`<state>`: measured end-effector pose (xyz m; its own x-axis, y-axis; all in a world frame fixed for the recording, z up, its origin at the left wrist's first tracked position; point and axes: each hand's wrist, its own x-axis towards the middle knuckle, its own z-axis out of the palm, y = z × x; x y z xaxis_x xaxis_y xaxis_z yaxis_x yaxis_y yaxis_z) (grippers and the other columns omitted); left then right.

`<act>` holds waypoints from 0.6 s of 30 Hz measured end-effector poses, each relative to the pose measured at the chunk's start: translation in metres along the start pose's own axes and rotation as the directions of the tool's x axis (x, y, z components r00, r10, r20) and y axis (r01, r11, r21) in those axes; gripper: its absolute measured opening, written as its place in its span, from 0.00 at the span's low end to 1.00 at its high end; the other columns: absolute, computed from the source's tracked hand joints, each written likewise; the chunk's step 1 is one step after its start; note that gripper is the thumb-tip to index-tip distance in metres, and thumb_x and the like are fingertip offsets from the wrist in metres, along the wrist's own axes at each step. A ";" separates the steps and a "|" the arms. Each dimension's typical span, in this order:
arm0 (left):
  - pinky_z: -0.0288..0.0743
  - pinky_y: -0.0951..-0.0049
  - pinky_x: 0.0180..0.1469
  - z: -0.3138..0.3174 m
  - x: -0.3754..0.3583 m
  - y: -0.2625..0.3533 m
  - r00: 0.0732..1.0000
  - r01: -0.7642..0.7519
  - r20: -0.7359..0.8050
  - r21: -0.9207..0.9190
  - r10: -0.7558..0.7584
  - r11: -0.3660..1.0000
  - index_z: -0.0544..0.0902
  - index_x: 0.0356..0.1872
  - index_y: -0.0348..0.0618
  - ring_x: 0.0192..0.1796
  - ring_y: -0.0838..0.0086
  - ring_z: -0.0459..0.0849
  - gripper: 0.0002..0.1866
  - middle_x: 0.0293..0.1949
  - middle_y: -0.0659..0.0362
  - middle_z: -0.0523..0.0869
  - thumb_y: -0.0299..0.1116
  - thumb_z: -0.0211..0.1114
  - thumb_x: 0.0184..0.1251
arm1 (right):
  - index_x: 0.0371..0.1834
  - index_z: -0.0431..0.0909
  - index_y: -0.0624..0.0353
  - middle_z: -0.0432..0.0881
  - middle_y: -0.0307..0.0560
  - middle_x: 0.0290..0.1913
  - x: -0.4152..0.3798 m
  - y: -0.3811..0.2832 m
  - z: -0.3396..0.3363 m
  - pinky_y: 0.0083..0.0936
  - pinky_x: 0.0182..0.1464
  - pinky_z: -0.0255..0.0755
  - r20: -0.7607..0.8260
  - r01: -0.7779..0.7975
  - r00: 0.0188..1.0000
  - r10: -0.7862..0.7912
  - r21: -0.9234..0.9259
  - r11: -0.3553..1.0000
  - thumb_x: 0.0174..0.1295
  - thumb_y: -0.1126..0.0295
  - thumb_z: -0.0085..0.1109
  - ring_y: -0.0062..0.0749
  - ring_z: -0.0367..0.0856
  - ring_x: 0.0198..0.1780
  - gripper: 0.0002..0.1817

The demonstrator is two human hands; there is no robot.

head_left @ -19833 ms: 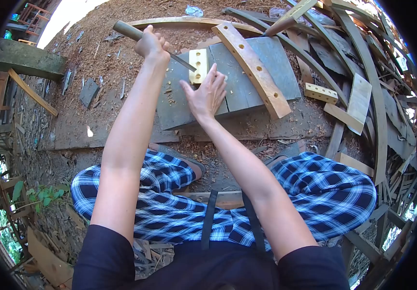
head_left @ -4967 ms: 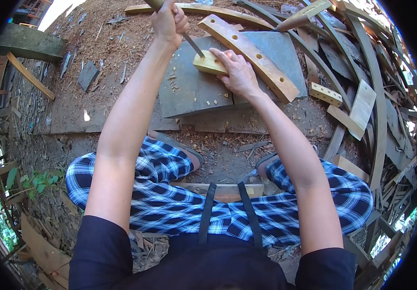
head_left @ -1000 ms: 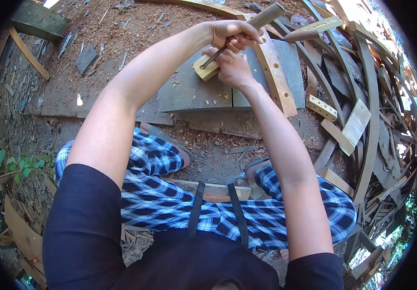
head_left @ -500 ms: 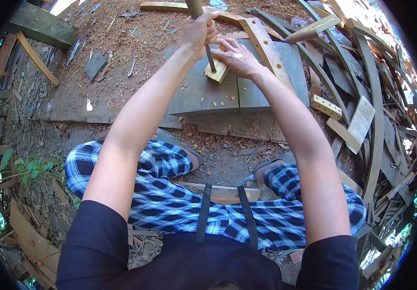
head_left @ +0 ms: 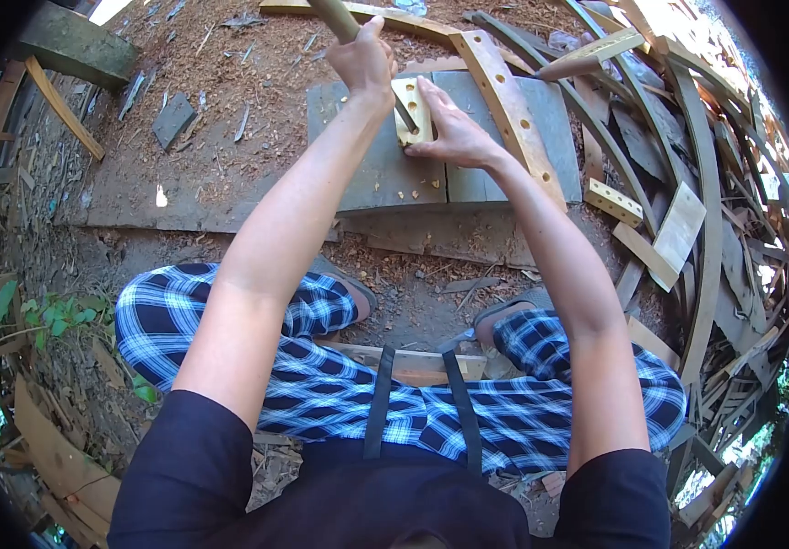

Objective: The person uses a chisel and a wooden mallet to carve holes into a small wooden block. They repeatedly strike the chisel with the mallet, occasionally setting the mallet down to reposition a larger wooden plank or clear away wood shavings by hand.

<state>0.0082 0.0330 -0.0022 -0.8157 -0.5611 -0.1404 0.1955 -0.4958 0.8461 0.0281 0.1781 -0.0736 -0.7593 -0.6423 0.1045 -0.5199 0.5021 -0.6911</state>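
My left hand [head_left: 363,69] is closed around a long tool with a thick wooden handle [head_left: 333,18] and a thin dark metal shaft [head_left: 404,113]. The tool leans, handle up to the left, and its lower end meets a small yellowish wooden block [head_left: 420,99] with round holes; the tip itself is hidden. My right hand [head_left: 459,134] grips that block from the right, thumb at the near end and fingers along the far side. The block rests on a grey slab [head_left: 376,188] with wood chips on it.
A longer drilled board [head_left: 507,105] lies across the slab's right side. Another drilled block [head_left: 614,201] and many strips of scrap wood [head_left: 710,210] are piled at right. A thick beam [head_left: 79,44] stands at upper left. My plaid-covered legs are folded before the slab.
My right hand has moved from the block's far top to its right side. The block has turned, showing more holes. The tool's handle now leans further left.
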 end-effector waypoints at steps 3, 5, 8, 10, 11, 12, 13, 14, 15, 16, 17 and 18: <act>0.45 0.77 0.13 0.003 0.008 -0.003 0.968 0.027 0.249 0.053 -0.040 0.998 0.65 0.17 0.48 0.10 0.85 0.56 0.19 0.11 0.68 0.62 0.28 0.63 0.65 | 0.78 0.50 0.58 0.52 0.59 0.78 0.006 0.006 -0.010 0.36 0.74 0.59 0.118 0.034 0.993 -0.018 -0.131 0.991 0.50 0.56 0.73 0.50 0.60 0.74 0.54; 0.44 0.78 0.14 0.003 0.014 -0.003 0.861 0.104 0.486 0.127 -0.153 0.986 0.67 0.19 0.49 0.11 0.86 0.55 0.17 0.12 0.70 0.63 0.27 0.61 0.68 | 0.78 0.50 0.57 0.52 0.58 0.78 0.003 0.008 -0.013 0.36 0.74 0.60 0.145 0.022 0.989 0.001 -0.158 0.987 0.50 0.56 0.73 0.49 0.60 0.74 0.54; 0.44 0.79 0.15 0.008 0.025 0.000 0.723 0.228 0.613 0.225 -0.319 0.948 0.68 0.22 0.50 0.12 0.87 0.54 0.15 0.12 0.71 0.62 0.28 0.60 0.69 | 0.78 0.51 0.55 0.52 0.53 0.78 0.007 -0.001 -0.019 0.36 0.72 0.63 0.150 0.042 0.989 -0.011 -0.211 0.977 0.51 0.56 0.73 0.49 0.64 0.72 0.53; 0.44 0.80 0.15 0.011 0.032 -0.003 0.649 0.265 0.658 0.276 -0.382 0.924 0.68 0.22 0.51 0.12 0.88 0.54 0.16 0.12 0.72 0.61 0.30 0.60 0.70 | 0.77 0.52 0.55 0.55 0.49 0.78 0.006 -0.008 -0.025 0.38 0.70 0.66 0.208 -0.001 0.977 0.053 -0.245 0.969 0.51 0.54 0.72 0.48 0.68 0.70 0.53; 0.44 0.81 0.14 0.014 0.039 -0.007 0.567 0.295 0.696 0.329 -0.441 0.897 0.67 0.21 0.51 0.12 0.88 0.54 0.16 0.12 0.73 0.60 0.32 0.59 0.72 | 0.77 0.52 0.55 0.55 0.49 0.78 0.005 -0.006 -0.024 0.38 0.70 0.66 0.210 -0.007 0.976 0.061 -0.246 0.969 0.51 0.54 0.72 0.48 0.68 0.70 0.53; 0.44 0.82 0.14 0.017 0.050 -0.014 0.478 0.318 0.725 0.383 -0.495 0.867 0.66 0.21 0.52 0.12 0.89 0.53 0.17 0.13 0.74 0.59 0.34 0.58 0.73 | 0.77 0.51 0.53 0.58 0.48 0.77 0.007 -0.002 -0.022 0.39 0.69 0.67 0.216 -0.027 0.973 0.083 -0.251 0.968 0.51 0.52 0.72 0.48 0.69 0.69 0.53; 0.50 0.80 0.13 0.022 0.063 -0.023 0.431 0.416 0.700 0.405 -0.569 0.814 0.70 0.21 0.50 0.11 0.86 0.59 0.18 0.13 0.71 0.63 0.40 0.65 0.69 | 0.78 0.51 0.51 0.61 0.47 0.75 0.007 0.001 -0.020 0.39 0.67 0.68 0.219 -0.046 0.970 0.105 -0.255 0.966 0.51 0.51 0.71 0.47 0.71 0.68 0.53; 0.50 0.80 0.13 0.024 0.063 -0.026 0.427 0.419 0.700 0.408 -0.572 0.811 0.70 0.21 0.50 0.11 0.86 0.59 0.18 0.13 0.71 0.63 0.40 0.65 0.69 | 0.78 0.51 0.51 0.61 0.47 0.75 0.006 0.000 -0.021 0.39 0.67 0.68 0.218 -0.052 0.970 0.110 -0.255 0.965 0.51 0.51 0.71 0.47 0.71 0.68 0.53; 0.48 0.82 0.13 0.025 0.063 -0.027 0.362 0.366 0.727 0.464 -0.583 0.807 0.67 0.20 0.51 0.12 0.88 0.56 0.18 0.13 0.72 0.61 0.38 0.61 0.71 | 0.78 0.51 0.49 0.63 0.48 0.74 0.005 -0.001 -0.022 0.39 0.67 0.69 0.213 -0.058 0.971 0.110 -0.237 0.970 0.51 0.50 0.70 0.47 0.71 0.67 0.52; 0.45 0.84 0.13 0.026 0.064 -0.029 0.297 0.306 0.747 0.515 -0.595 0.800 0.65 0.19 0.53 0.12 0.90 0.53 0.19 0.12 0.74 0.58 0.36 0.57 0.74 | 0.78 0.51 0.47 0.66 0.48 0.72 0.004 -0.003 -0.023 0.39 0.67 0.69 0.209 -0.062 0.972 0.109 -0.217 0.974 0.51 0.50 0.70 0.47 0.72 0.67 0.52; 0.45 0.85 0.13 0.028 0.064 -0.032 0.269 0.306 0.740 0.541 -0.616 0.783 0.65 0.18 0.53 0.12 0.91 0.53 0.20 0.12 0.74 0.58 0.36 0.57 0.74 | 0.78 0.51 0.47 0.66 0.48 0.72 0.004 0.001 -0.020 0.39 0.67 0.69 0.208 -0.066 0.972 0.111 -0.214 0.975 0.51 0.50 0.70 0.47 0.72 0.67 0.52; 0.45 0.85 0.13 0.030 0.063 -0.034 0.267 0.308 0.739 0.543 -0.618 0.782 0.65 0.18 0.53 0.12 0.91 0.53 0.20 0.12 0.74 0.58 0.36 0.57 0.74 | 0.78 0.51 0.45 0.67 0.48 0.71 0.005 0.004 -0.018 0.39 0.66 0.69 0.191 -0.052 0.977 0.092 -0.206 0.977 0.51 0.50 0.70 0.47 0.72 0.67 0.52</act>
<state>-0.0660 0.0346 -0.0241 -0.7409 0.6469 -0.1805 -0.3937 -0.2006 0.8971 0.0157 0.1874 -0.0630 -0.7151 -0.6922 -0.0980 -0.5496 0.6433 -0.5330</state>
